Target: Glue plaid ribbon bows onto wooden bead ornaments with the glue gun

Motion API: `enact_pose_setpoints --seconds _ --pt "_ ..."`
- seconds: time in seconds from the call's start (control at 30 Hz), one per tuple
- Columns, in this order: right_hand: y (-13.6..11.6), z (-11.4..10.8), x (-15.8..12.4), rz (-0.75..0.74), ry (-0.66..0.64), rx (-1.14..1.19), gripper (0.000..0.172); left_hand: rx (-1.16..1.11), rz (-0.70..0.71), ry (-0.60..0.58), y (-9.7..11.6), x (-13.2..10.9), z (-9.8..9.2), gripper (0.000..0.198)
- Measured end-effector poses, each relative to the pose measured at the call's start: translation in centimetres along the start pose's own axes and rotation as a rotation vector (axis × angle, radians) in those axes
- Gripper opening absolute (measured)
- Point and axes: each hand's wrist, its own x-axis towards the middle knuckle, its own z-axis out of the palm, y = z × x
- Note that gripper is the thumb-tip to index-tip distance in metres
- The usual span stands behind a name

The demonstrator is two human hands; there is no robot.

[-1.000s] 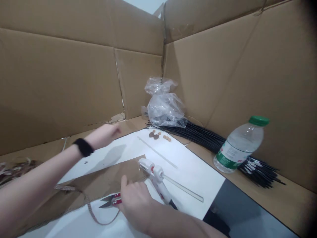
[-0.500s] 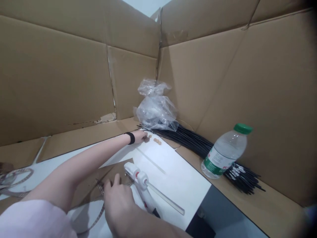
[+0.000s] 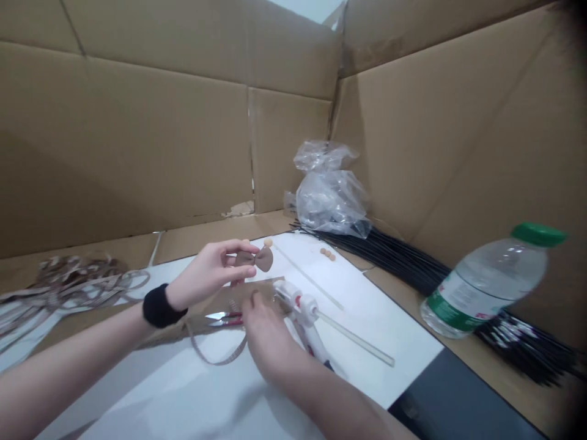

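Observation:
My left hand [image 3: 217, 269] is raised over the table, its thumb and fingers pinching a brown fabric bow [image 3: 263, 260]. A small round tan piece [image 3: 268, 242] shows at the bow's upper edge; whether it is fixed there I cannot tell. Lower down, my right hand [image 3: 266, 327] has its fingers curled together beside the glue gun [image 3: 300, 305]. Red-handled snips [image 3: 223, 318] point left out from beside that hand. A narrow checked ribbon [image 3: 215, 362] loops under it. What the right fingers grip is hidden.
Several tan round pieces [image 3: 328, 253] lie on the white tabletop [image 3: 362, 324]. Tangled ribbon [image 3: 92, 278] sits at the left. A clear plastic bag [image 3: 328, 195], black strands [image 3: 389, 247] and a green-capped water bottle [image 3: 490, 278] stand along the back right, before tall cardboard walls [image 3: 174, 134].
My left hand has drawn back from the round pieces at the table's far corner and now holds the bow up. My view has swung left, and the right hand stays by the glue gun.

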Motion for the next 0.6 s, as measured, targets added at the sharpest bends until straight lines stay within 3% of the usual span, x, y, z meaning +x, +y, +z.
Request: enact_pose_setpoints --seconds 0.1,0.2,0.27,0.4,0.53,0.6 --pt "0.0 -0.9 -0.6 -0.015 0.081 0.089 0.024 -0.151 -0.127 0.157 0.9 -4.7 0.0 0.032" --pt "-0.2 -1.6 -1.5 -0.127 0.256 0.474 0.019 -0.22 -0.159 0.312 1.0 -7.5 0.4 0.029" --pt "-0.5 -1.8 -2.2 -0.191 0.273 0.742 0.022 -0.249 -0.147 0.374 0.9 -8.6 0.6 0.027" --pt "-0.8 -1.9 -2.8 -0.147 0.22 1.16 0.037 -0.174 -0.073 0.415 0.5 -9.3 1.4 0.026" --pt "-0.8 -2.0 -2.3 -0.087 0.079 1.335 0.021 0.08 0.087 0.284 -0.2 -9.4 1.8 0.027" --pt "-0.8 -2.0 -2.0 -0.043 0.044 1.366 0.016 0.117 0.131 0.312 -0.4 -9.4 1.5 0.033"
